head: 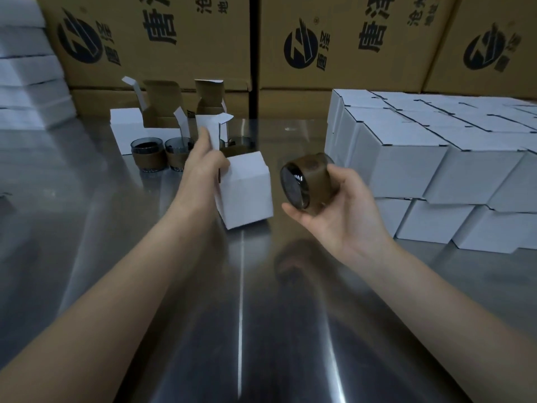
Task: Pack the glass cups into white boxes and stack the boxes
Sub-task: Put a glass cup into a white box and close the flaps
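My left hand (205, 162) grips a small white box (247, 190) by its left side, tilted above the steel table, its top flaps standing open. My right hand (340, 205) holds a dark glass cup with a brown sleeve (306, 181) on its side, just right of the box and apart from it. More glass cups (146, 155) with brown sleeves stand on the table behind my left hand. Open white boxes (130, 132) stand behind those cups. On the right a stack of closed white boxes (421, 164) lies two layers high.
The steel table (241, 315) is reflective and stretches toward me. Large brown cartons (348, 45) with dark print line the back wall. A pile of flat white box blanks (26, 71) sits at the far left.
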The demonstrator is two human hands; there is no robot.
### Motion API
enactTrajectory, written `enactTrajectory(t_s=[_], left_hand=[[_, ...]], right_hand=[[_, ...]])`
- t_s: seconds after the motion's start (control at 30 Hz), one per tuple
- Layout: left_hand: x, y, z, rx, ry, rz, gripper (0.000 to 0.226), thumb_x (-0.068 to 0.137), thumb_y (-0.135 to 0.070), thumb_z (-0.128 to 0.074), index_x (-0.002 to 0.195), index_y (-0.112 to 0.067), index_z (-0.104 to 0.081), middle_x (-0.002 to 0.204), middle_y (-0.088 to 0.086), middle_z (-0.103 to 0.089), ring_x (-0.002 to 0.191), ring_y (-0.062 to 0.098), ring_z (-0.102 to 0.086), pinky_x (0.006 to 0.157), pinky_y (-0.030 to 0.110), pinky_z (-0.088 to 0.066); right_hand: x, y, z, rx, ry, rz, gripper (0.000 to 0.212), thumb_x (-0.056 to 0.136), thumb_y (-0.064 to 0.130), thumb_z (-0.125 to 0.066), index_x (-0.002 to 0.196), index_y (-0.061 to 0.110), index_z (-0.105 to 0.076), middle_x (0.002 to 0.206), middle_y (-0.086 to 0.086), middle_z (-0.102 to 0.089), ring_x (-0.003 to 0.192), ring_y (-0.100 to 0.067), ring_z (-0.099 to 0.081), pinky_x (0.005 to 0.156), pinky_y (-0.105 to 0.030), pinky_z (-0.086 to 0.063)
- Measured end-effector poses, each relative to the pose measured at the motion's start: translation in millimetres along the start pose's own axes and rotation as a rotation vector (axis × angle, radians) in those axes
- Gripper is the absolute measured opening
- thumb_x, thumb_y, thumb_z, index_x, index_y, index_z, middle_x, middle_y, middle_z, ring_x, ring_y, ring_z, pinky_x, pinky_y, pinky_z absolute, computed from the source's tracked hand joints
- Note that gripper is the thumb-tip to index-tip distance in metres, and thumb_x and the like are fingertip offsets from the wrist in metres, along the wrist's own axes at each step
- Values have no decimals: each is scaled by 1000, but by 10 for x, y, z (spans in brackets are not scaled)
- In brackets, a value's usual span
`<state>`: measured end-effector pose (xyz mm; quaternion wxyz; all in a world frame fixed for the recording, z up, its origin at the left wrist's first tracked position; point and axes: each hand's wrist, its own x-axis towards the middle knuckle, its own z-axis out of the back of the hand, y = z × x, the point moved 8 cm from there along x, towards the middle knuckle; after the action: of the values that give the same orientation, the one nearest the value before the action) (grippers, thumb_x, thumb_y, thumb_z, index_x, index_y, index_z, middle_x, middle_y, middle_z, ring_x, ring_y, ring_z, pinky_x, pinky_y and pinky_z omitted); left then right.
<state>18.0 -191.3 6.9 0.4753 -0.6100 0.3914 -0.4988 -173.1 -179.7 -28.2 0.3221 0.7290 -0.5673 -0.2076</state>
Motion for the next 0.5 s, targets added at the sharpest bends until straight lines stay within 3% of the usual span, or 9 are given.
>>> enactTrajectory(t_s=[0.1, 0.2, 0.33, 0.43, 0.5], left_hand=[[-152, -18, -86, -78, 123, 14, 85, 68, -21, -42, 152, -19, -34, 139, 10, -54, 111, 22, -61, 85, 31, -55], [-283, -63, -166, -92, 212, -34, 73, 73, -22, -39, 146, -15, -45, 120, 1, -65, 97, 13, -66, 78, 28, -56], [-373, -7, -238, -153, 253, -14, 64, 74, -22, -38, 136, -23, -55, 131, 7, -62, 98, 13, -67, 78, 28, -56], [-403, 20, -237, -170, 265, -21, 50, 76, -21, -37, 117, -33, -63, 104, -4, -73, 93, 11, -68, 83, 32, -53], [-411, 21, -232, -182, 262, -23, 48, 77, -20, -36, 113, -33, -64, 98, -5, -74, 93, 11, -68, 88, 37, -51]], right_hand=[[-25, 20, -61, -50, 23, 8, 13, 86, 29, -65, 94, 20, -69, 102, -9, -72, 92, -24, -70, 71, -41, -56], [-45, 92, -107, -107, 32, 49, 20, 84, 29, -67, 102, 20, -65, 108, -9, -66, 96, -24, -66, 72, -38, -56], [-79, 198, -195, -181, 95, 105, 32, 83, 24, -63, 114, 17, -60, 108, -7, -66, 99, -21, -65, 76, -37, -56], [-115, 226, -224, -252, 110, 124, 47, 82, 21, -63, 127, 8, -54, 119, -14, -61, 108, -27, -63, 81, -43, -56], [-142, 244, -251, -341, 112, 160, 58, 82, 21, -65, 133, 2, -48, 123, -17, -58, 111, -28, -61, 88, -48, -55]])
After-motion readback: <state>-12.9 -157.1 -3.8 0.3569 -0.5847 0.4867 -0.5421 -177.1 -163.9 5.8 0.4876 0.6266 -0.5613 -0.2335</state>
